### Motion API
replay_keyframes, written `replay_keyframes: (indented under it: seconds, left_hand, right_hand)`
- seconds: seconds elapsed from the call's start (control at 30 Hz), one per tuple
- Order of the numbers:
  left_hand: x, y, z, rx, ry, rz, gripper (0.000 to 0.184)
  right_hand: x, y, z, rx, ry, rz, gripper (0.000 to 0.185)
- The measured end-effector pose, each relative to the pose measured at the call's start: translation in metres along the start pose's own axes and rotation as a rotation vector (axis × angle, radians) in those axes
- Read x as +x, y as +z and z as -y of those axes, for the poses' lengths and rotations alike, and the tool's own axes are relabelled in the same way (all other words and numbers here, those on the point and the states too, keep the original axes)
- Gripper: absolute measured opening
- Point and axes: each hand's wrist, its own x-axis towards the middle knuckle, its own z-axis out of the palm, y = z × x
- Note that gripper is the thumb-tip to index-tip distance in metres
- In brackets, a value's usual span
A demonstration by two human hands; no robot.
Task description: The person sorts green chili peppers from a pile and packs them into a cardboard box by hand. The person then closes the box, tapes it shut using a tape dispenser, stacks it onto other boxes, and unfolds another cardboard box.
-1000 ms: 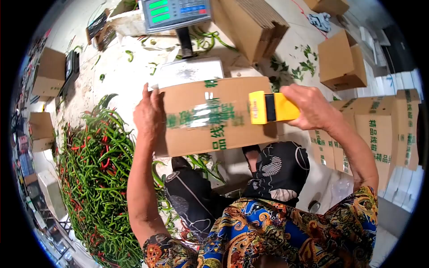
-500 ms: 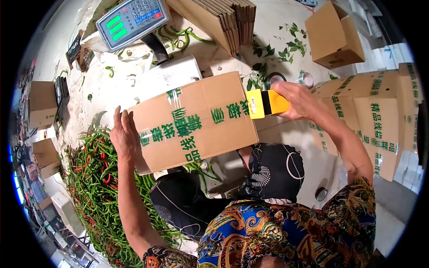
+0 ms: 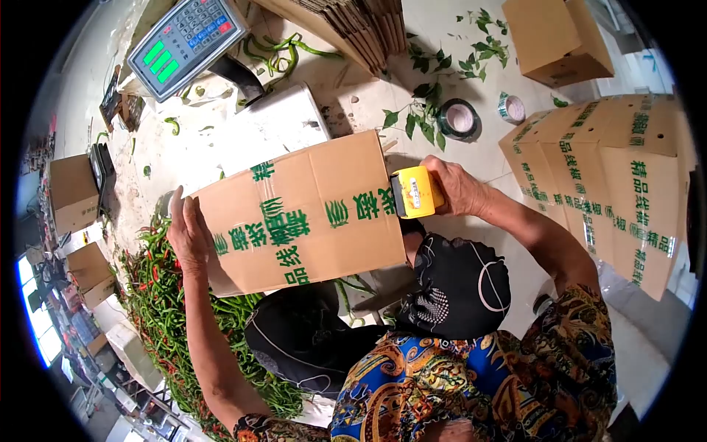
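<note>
A cardboard box [image 3: 317, 214] with green printed characters and clear tape lies across the middle, in front of my knees. At its left end, my left hand [image 3: 190, 234] grips the edge, fingertips reaching past the far corner. My right hand [image 3: 455, 188] is wrapped round a yellow tape dispenser [image 3: 417, 192], whose dark front edge is against the box's right end. Part of the hand is hidden behind the dispenser.
A digital scale display [image 3: 188, 46] stands beyond the box, its white platform [image 3: 291, 118] behind it. Green and red chillies [image 3: 166, 317] are heaped at left. Taped boxes [image 3: 589, 184], tape rolls [image 3: 459, 118], an open box [image 3: 557, 40] and flattened cardboard [image 3: 353, 29] lie right and ahead.
The view has shifted. The dispenser has gone from the top of the box to its right end and has turned. The box is tilted compared with one second ago; both hands keep their holds.
</note>
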Motion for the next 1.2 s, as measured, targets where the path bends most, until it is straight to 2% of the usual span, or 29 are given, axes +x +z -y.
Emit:
replay_keyframes:
  seconds: [0.13, 0.23, 0.27, 0.37, 0.47, 0.57, 0.6, 0.7, 0.73, 0.8, 0.87, 0.93, 0.97, 1.0, 1.07, 1.1, 1.17, 1.2]
  left_hand:
    - [0.0, -0.002, 0.001, 0.181, 0.27, -0.079, 0.035]
    - [-0.006, 0.007, 0.015, -0.015, -0.053, 0.038, 0.032]
    - [-0.008, 0.01, 0.024, 0.142, 0.149, 0.016, 0.036]
    - [0.003, -0.008, -0.013, -0.192, -0.346, 0.155, 0.043]
    - [0.001, -0.004, -0.003, -0.138, -0.208, 0.13, 0.045]
    - [0.001, -0.002, 0.002, -0.085, -0.171, 0.169, 0.045]
    - [0.006, -0.005, -0.01, -0.22, -0.355, 0.169, 0.045]
    - [0.008, -0.01, -0.017, -0.27, -0.406, 0.172, 0.047]
    - [0.004, -0.004, -0.01, -0.254, -0.312, 0.128, 0.052]
    - [0.003, -0.006, -0.015, -0.303, -0.357, 0.106, 0.051]
    - [0.004, -0.003, -0.014, -0.341, -0.367, 0.085, 0.052]
    - [0.0, 0.003, -0.009, -0.241, -0.26, 0.044, 0.049]
    - [-0.001, 0.005, -0.004, -0.183, -0.2, 0.039, 0.047]
    - [0.0, 0.001, -0.01, -0.293, -0.281, 0.025, 0.04]
    - [-0.002, 0.009, 0.0, -0.205, -0.114, -0.032, 0.04]
    - [-0.001, 0.014, 0.003, -0.167, -0.03, -0.063, 0.04]
    - [-0.002, 0.007, -0.003, -0.27, -0.223, 0.064, 0.05]
    - [0.001, 0.002, -0.011, -0.334, -0.298, 0.079, 0.052]
  right_hand:
    - [-0.012, 0.014, -0.032, 0.011, -0.083, -0.033, 0.067]
    - [-0.03, 0.026, -0.058, -0.123, 0.008, -0.035, 0.065]
    - [-0.036, 0.022, -0.062, -0.168, 0.073, 0.002, 0.061]
    - [-0.075, 0.021, -0.101, -0.382, 0.267, 0.107, 0.057]
    - [-0.093, 0.007, -0.092, -0.497, 0.378, 0.166, 0.056]
    - [-0.059, 0.018, -0.04, -0.686, 0.531, 0.268, 0.058]
    - [-0.042, 0.025, -0.027, -0.744, 0.57, 0.295, 0.054]
    - [-0.011, 0.053, -0.048, -0.529, 0.488, 0.319, 0.043]
    - [0.01, 0.058, -0.038, -0.688, 0.445, 0.425, 0.04]
    - [0.051, 0.06, -0.012, -1.019, 0.339, 0.629, 0.034]
    - [0.049, 0.06, -0.005, -1.047, 0.351, 0.611, 0.032]
    - [0.057, 0.054, 0.012, -1.064, 0.337, 0.615, 0.033]
    - [0.061, 0.054, 0.019, -1.094, 0.316, 0.676, 0.033]
    - [0.068, 0.051, 0.032, -1.119, 0.297, 0.741, 0.033]
    - [0.072, 0.047, 0.037, -1.108, 0.265, 0.866, 0.033]
    - [0.072, 0.05, 0.03, -1.082, 0.277, 0.847, 0.032]
    - [0.064, 0.071, -0.002, -1.039, 0.306, 0.796, 0.031]
    - [0.023, 0.12, -0.073, -1.117, 0.104, 0.524, 0.03]
